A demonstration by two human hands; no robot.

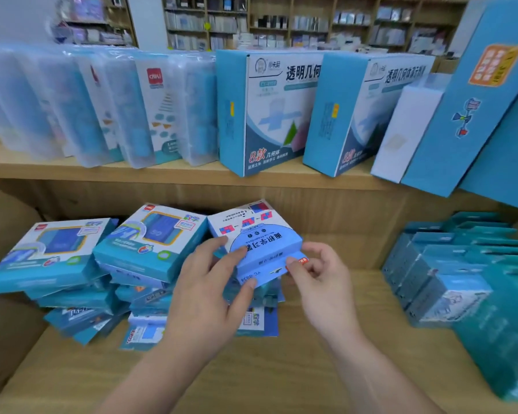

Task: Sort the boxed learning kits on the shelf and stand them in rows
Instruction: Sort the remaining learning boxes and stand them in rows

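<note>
A small blue-and-white boxed learning kit [251,234] with upside-down print sits on top of the middle pile on the lower shelf [281,375]. My left hand [210,294] grips its near left corner, thumb on top and fingers under the front edge. My right hand [320,282] pinches the box's near right edge. Left of it lie untidy flat stacks of teal boxed kits [150,243], with another stack [48,255] further left. More boxes lie under my hands, partly hidden.
Teal boxes [449,273] stand in rows at the right of the lower shelf. On the upper shelf [132,171] stand clear plastic cases [126,109], two large geometry boxes [266,112] and tall blue boxes [473,97] leaning at the right. Store shelving fills the background.
</note>
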